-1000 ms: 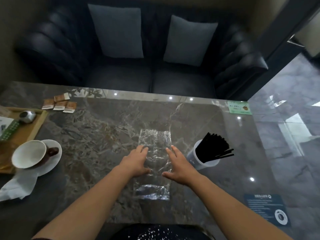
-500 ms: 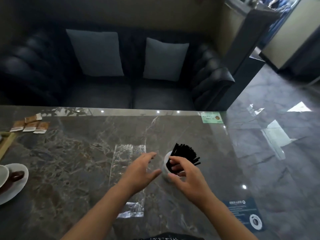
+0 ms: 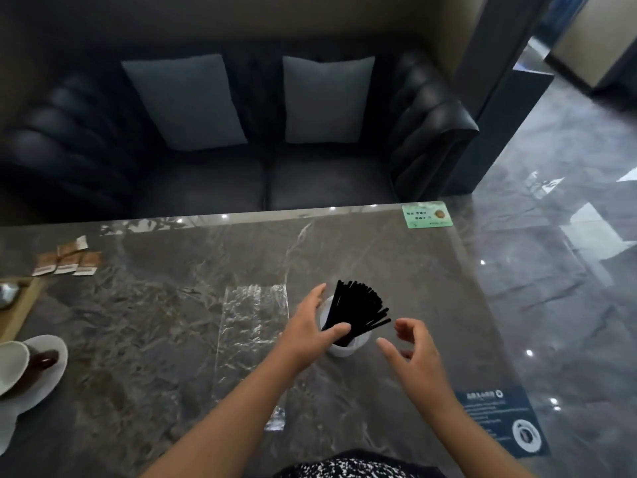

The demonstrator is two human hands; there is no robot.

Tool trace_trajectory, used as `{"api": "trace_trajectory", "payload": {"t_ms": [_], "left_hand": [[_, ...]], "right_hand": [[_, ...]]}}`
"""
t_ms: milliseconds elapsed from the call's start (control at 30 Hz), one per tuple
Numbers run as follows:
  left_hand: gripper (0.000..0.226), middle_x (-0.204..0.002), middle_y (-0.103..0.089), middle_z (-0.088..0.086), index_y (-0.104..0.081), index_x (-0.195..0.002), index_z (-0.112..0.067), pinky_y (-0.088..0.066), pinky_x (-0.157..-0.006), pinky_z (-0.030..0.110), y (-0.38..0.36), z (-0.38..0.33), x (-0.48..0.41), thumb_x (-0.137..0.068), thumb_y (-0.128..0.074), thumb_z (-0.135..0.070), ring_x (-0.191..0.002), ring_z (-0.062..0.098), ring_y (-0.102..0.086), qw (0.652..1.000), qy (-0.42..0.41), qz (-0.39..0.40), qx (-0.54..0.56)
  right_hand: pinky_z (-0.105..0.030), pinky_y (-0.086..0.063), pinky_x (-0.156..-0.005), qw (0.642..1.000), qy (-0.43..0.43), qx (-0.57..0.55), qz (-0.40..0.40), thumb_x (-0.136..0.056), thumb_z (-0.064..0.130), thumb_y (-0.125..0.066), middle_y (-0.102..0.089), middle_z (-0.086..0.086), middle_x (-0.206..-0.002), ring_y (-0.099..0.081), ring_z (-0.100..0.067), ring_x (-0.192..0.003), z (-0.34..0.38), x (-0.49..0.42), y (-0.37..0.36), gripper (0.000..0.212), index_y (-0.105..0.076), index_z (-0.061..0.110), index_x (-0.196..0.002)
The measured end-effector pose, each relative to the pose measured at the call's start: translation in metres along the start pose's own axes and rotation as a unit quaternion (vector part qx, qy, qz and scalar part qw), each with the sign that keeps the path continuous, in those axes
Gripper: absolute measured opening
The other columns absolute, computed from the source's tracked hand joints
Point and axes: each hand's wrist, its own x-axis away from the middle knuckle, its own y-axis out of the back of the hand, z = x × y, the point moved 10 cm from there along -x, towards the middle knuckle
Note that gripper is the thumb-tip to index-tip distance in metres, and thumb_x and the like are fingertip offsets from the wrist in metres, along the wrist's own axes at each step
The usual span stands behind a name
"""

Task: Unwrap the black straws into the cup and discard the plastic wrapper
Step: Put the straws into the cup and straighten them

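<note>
Left hand (image 3: 310, 331) clasps the cup (image 3: 344, 348), steadying the black straws (image 3: 358, 310); right hand (image 3: 412, 353) hovers slack, empty. Plastic wrapper (image 3: 253, 326) awaits discarding

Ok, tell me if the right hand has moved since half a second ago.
Yes. The right hand has pulled rightward off the black straws, away from the white cup, toward the blue table sticker.

Marble table (image 3: 172, 322) before a dark sofa (image 3: 327, 181).
Two grey cushions (image 3: 186, 101) on it; brown sachets (image 3: 69, 260) lie at the left, a green card (image 3: 426, 215) at the far right corner.
</note>
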Motion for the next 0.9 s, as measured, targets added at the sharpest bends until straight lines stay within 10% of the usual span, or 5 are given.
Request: {"api": "trace_trajectory", "payload": {"t_ms": [333, 500, 700, 900], "left_hand": [[0.077, -0.154, -0.037, -0.002, -0.031, -0.151, -0.020, -0.026, -0.117, 0.031, -0.014, -0.010, -0.035, -0.086, -0.072, -0.022, -0.143, 0.012, -0.031, 0.999, 0.003, 0.043, -0.011], [0.047, -0.130, -0.063, -0.003, -0.056, -0.133, -0.018, -0.040, -0.108, 0.025, -0.018, -0.014, -0.042, -0.088, -0.069, -0.015, -0.128, 0.013, -0.053, 0.999, -0.003, 0.034, 0.025], [0.029, -0.112, -0.072, 0.011, -0.068, -0.115, -0.006, -0.048, -0.101, 0.047, -0.016, -0.014, -0.042, -0.088, -0.063, 0.001, -0.111, 0.024, -0.066, 0.997, -0.015, -0.001, 0.069], [0.028, -0.105, -0.074, 0.010, -0.070, -0.113, -0.008, -0.052, -0.093, 0.048, -0.004, -0.016, -0.040, -0.089, -0.059, 0.001, -0.103, 0.024, -0.068, 0.997, -0.031, -0.053, 0.039]], "right_hand": [[-0.036, -0.049, -0.095, 0.994, -0.033, -0.054, 0.093, -0.089, 0.029, -0.071, -0.057, -0.003, -0.115, -0.059, -0.018, -0.110, 0.013, -0.046, -0.053, 0.026, -0.053, 0.038, -0.106], [-0.042, -0.048, -0.096, 0.994, -0.028, -0.064, 0.086, -0.089, 0.019, -0.072, -0.060, -0.012, -0.111, -0.059, -0.025, -0.108, 0.019, -0.060, -0.059, 0.025, -0.061, 0.013, -0.111], [-0.044, -0.050, -0.098, 0.990, -0.007, -0.070, 0.119, -0.092, 0.017, -0.068, -0.067, -0.002, -0.109, -0.063, -0.022, -0.109, 0.036, -0.068, -0.062, 0.024, -0.063, 0.039, -0.101], [-0.036, -0.053, -0.078, 0.990, 0.035, 0.017, 0.134, -0.093, 0.021, -0.064, -0.072, -0.003, -0.090, -0.067, -0.020, -0.086, 0.056, -0.078, -0.060, 0.009, -0.071, 0.021, -0.088]]}}
